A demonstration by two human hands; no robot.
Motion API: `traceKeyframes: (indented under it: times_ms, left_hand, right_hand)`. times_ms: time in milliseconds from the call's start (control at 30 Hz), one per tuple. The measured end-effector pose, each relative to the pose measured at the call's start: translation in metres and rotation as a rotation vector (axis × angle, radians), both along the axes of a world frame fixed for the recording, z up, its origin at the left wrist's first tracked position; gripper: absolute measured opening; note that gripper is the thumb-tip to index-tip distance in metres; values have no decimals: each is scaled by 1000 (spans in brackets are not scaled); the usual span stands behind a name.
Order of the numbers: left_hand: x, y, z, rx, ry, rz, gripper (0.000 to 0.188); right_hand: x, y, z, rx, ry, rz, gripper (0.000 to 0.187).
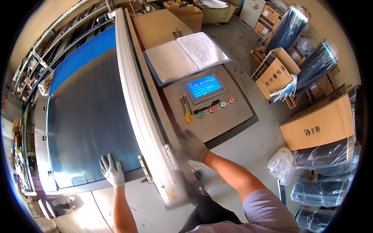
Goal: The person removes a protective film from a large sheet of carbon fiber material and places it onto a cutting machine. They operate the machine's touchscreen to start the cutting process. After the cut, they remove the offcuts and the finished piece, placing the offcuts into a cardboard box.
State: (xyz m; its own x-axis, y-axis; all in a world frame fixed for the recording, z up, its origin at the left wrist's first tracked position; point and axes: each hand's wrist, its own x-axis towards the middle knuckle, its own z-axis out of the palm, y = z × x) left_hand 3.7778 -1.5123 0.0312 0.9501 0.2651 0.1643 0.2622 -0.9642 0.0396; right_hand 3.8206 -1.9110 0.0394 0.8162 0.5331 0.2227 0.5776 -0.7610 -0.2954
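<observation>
One dark sheet (pixel 93 116) covers most of a flat machine bed, with one blue strip (pixel 83 54) showing at its far end. One white beam (pixel 134 97) runs lengthwise along the sheet's right side. One left hand (pixel 112 173), in a pale glove, rests on the sheet's near end, its grip spread, palm down. One right hand (pixel 193 146), in a grey glove, is at the near left corner of one control panel (pixel 223 122); that grip is blurred, and I cannot tell whether it pinches anything. The panel carries one lit touchscreen (pixel 204 86), four round controls (one green, two red, one a dark-centred selector (pixel 223 104)), one black marker (pixel 206 106) and one yellow utility knife (pixel 186 110). One open binder (pixel 188 54) lies beyond the screen. Two wrapped dark rolls (pixel 285 29) lean at upper right.
</observation>
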Motion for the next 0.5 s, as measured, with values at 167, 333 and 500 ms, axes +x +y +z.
traceKeyframes:
  times_ms: [167,333,500]
  left_hand:
    - [2,0,1,-16,-5,-43,55]
    - [-2,0,2,-2,1,-39,55]
    - [0,4,1,7,-20,-44,55]
  right_hand:
    - [0,0,-12,-18,1,15,38]
    - [-2,1,-10,10,-19,-3,39]
    - [0,3,-12,78,36,-28,42]
